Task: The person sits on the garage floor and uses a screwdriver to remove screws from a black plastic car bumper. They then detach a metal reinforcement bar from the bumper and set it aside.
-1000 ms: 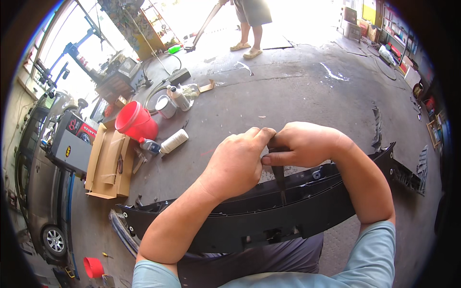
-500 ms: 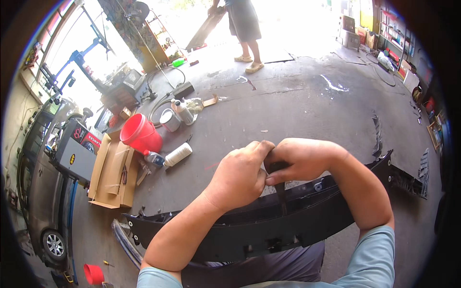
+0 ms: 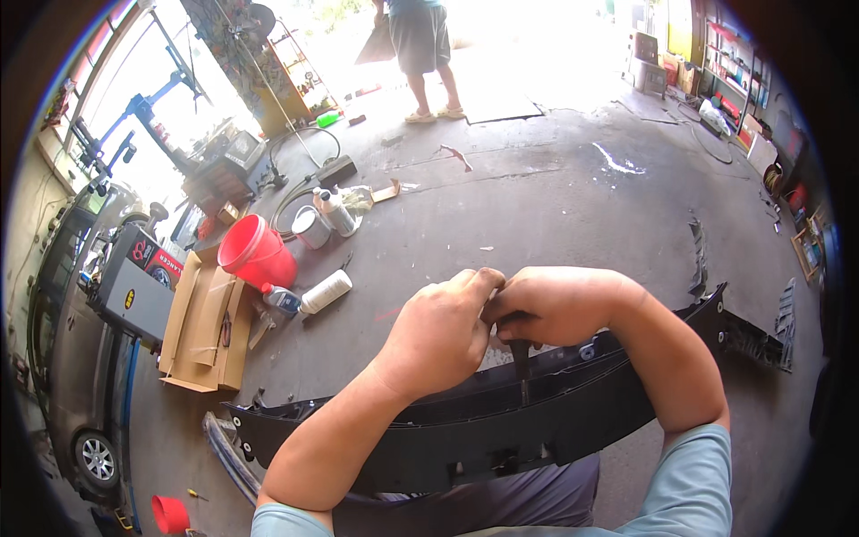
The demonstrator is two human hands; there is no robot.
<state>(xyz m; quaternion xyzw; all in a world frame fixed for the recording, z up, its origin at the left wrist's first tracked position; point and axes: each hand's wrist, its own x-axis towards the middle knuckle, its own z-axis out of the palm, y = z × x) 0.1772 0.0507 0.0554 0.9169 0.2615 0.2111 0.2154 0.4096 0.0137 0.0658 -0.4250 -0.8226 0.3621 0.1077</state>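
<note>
My left hand (image 3: 429,331) and my right hand (image 3: 559,304) meet in front of me, both closed around the top of a dark narrow piece (image 3: 522,367); exactly what it is I cannot make out. Its lower part drops into the long, curved black plastic part (image 3: 555,430), which lies crosswise over my lap, with bolt holes at its ends and openings in its face. The fingertips of both hands overlap and partly hide the piece.
On the floor are a red bucket (image 3: 258,255), bottles (image 3: 327,291), an open cardboard box (image 3: 201,336) and black plastic pieces (image 3: 783,327). A grey machine (image 3: 134,295) and car (image 3: 76,385) stand left, shelves (image 3: 729,67) right. Another person (image 3: 420,54) stands at the bright doorway.
Both hands have moved slightly down in the picture, still together on the dark piece, and my right fingers have shifted on it. The other person has stepped left, carrying a panel.
</note>
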